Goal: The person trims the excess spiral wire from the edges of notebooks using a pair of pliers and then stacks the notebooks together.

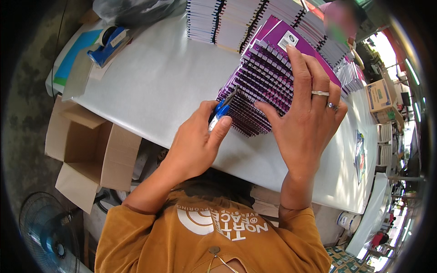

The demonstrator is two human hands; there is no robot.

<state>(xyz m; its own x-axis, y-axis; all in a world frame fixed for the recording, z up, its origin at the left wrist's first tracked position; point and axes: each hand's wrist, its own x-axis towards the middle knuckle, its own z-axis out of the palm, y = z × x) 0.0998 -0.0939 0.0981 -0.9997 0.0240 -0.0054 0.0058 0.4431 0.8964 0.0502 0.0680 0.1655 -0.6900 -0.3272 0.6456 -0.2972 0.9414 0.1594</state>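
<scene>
A stack of purple spiral notebooks [264, 75] rests on the table in front of me, its dark coil bindings turned toward me. My left hand [196, 135] is closed around blue-handled pliers [222, 109], whose dark jaws reach the left side of the coils. Over the right of the stack lies my right hand [309, 102], two rings on its fingers. Its fingers stretch across the purple cover beside a white label, while the thumb presses near the coils. Part of the cover is hidden beneath this hand.
More spiral-bound books [241, 20] stand in rows along the far side of the white table [154, 77]. A blue tape dispenser [108, 48] sits at the far left. Below the left edge are an open cardboard box [86, 141] and a fan [52, 241]. A person [341, 20] is across the table.
</scene>
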